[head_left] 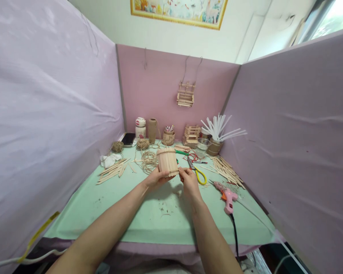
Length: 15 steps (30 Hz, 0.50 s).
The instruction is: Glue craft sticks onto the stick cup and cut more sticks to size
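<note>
A small barrel-shaped holder made of flat wooden sticks [168, 161] is held up above the middle of the table, with twine round its top and bottom edges. My left hand [157, 178] grips it from the left and below. At its lower right edge, my right hand [188, 178] is closed in a pinch where the bottom twine runs; whatever lies between those fingertips is too small to make out. Scissors with yellow handles [201, 177] lie just right of my right hand.
A pink glue gun [229, 197] with a black cord lies at the right. Loose sticks lie left [112, 171] and right [227, 172]. Tangled twine [149, 161] is behind my left hand. Along the back stand a bottle [140, 128], a clear cup [202, 147] and a pot of white sticks [215, 147].
</note>
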Each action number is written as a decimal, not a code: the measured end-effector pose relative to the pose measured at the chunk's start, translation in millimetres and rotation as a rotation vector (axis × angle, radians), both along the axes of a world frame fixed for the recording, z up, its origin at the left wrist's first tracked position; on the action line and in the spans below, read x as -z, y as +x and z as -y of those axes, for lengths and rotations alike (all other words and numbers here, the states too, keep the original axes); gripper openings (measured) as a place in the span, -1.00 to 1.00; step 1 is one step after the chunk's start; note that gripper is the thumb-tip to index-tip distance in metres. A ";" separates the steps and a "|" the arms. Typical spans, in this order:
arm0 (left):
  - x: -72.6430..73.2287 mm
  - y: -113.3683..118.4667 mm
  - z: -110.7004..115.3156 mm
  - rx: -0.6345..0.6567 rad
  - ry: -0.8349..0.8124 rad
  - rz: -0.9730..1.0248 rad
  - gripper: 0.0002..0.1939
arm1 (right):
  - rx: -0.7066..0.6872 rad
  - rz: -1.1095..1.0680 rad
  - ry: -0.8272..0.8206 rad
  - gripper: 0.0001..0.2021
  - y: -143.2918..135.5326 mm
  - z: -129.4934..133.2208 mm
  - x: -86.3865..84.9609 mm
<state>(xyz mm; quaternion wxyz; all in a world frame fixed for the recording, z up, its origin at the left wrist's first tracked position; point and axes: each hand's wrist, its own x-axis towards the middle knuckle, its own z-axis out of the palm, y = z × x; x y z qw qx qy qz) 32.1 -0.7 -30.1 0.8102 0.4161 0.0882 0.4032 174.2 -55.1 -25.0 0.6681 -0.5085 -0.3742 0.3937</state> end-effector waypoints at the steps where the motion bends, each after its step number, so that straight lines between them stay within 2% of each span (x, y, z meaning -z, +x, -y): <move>1: -0.3 0.0 0.2 -0.006 0.003 -0.007 -0.25 | -0.019 -0.009 -0.018 -0.78 0.5 -1.1 1.6; 3: -1.0 -0.2 0.8 -0.018 0.012 -0.021 -0.26 | -0.057 -0.037 -0.056 -0.80 1.5 -3.1 4.0; 5: -1.9 -0.7 1.4 -0.017 0.020 -0.025 -0.29 | -0.098 -0.079 -0.090 -0.74 2.3 -4.3 5.3; 8: -3.4 -2.1 2.1 0.022 0.019 -0.025 -0.33 | -0.156 -0.163 -0.123 -0.71 3.1 -4.3 6.0; 15: -8.7 -4.2 2.3 0.136 -0.065 -0.009 -0.34 | -0.254 -0.366 -0.134 -0.87 3.7 -1.0 5.7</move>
